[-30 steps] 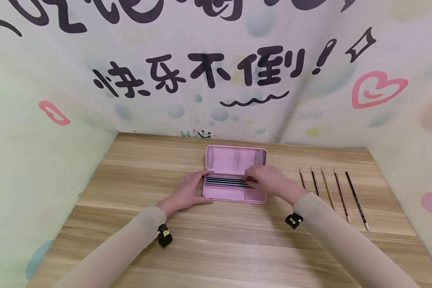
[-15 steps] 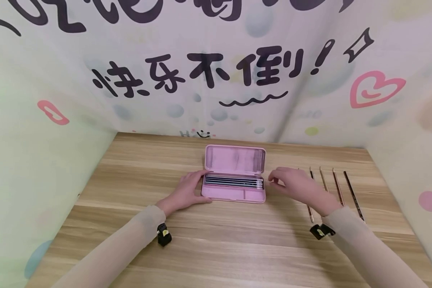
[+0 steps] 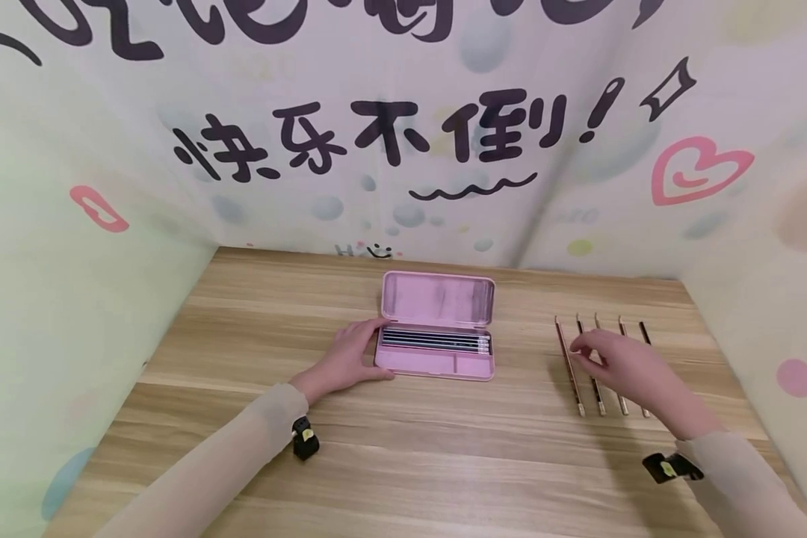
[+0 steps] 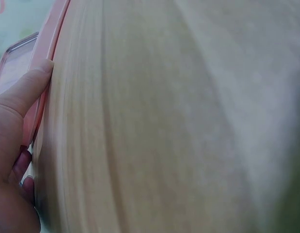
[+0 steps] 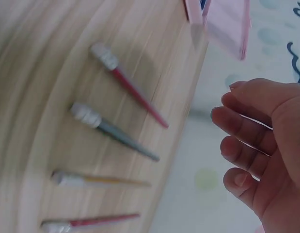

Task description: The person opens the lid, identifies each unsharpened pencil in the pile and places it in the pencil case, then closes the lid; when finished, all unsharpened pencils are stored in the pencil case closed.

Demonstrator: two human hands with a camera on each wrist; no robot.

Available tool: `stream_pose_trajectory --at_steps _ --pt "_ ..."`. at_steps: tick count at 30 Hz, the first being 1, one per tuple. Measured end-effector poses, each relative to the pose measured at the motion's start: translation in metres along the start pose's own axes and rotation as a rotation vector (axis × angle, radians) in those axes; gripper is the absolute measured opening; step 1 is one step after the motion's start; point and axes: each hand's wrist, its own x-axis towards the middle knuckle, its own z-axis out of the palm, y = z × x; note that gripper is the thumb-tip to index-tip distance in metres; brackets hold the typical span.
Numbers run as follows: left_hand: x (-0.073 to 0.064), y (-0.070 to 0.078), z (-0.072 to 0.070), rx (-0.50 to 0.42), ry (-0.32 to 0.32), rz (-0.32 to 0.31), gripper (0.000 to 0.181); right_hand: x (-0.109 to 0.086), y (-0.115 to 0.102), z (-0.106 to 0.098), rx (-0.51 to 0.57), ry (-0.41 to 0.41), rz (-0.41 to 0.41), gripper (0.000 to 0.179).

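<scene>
A pink pencil case (image 3: 417,362) lies unfolded on the table, with several dark pencils (image 3: 430,339) side by side in its rear compartment. My left hand (image 3: 343,361) holds the case's left end, thumb along the front edge and fingers at the hinge side. In the left wrist view, the thumb (image 4: 36,80) presses on the pink rim. My right hand (image 3: 628,366), fingers loosely curled and holding nothing, hovers over a row of loose pencils at the right. Nearest to its fingertips is the leftmost one, a red pencil (image 3: 569,366); a dark green pencil (image 5: 125,139) lies beside that.
The row of pencils also includes a yellow pencil (image 5: 103,180) and another red pencil (image 5: 99,221), their eraser ends towards me. Behind the wooden table (image 3: 403,463) hangs a printed cloth wall (image 3: 296,217), with more cloth at both sides.
My right hand has left the pencil case and moved right, over the loose pencils, uncovering the eraser ends of the pencils inside. My left hand stays at the case.
</scene>
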Motion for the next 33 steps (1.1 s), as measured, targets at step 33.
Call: stream_pose_trajectory --at_steps 33 --pt "-0.002 0.003 -0.002 -0.005 -0.007 0.007 0.100 -0.088 0.102 0.014 0.036 -0.097 0.490 0.023"
